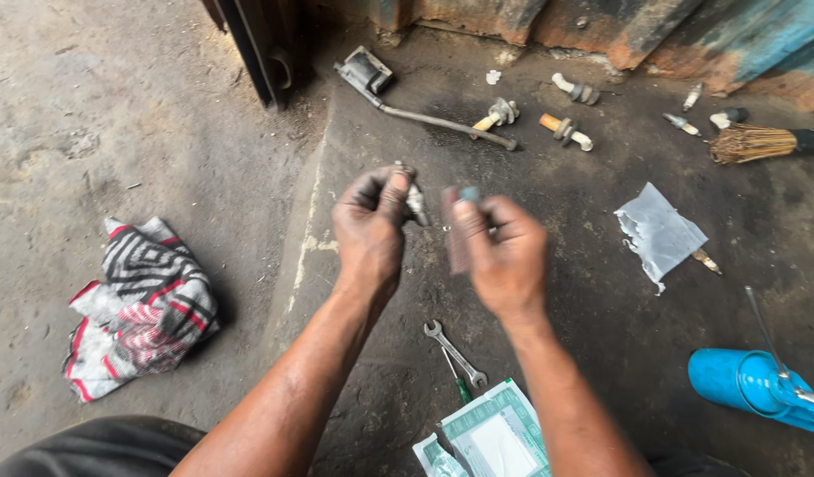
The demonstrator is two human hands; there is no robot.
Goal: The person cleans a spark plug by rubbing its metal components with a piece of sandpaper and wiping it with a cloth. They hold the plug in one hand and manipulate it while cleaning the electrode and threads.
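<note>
My left hand grips a small dirty spark plug between thumb and fingers, held up over the stained concrete floor. My right hand is closed on a small dark strip, likely abrasive paper, blurred by motion, right beside the plug. Both hands are smeared with black grease. They hover above a raised concrete slab.
A striped rag lies at left. A spanner, a green-handled screwdriver and white packets lie near me. Spark plugs, a metal rod tool, a brush, a plastic scrap and a blue can sit around.
</note>
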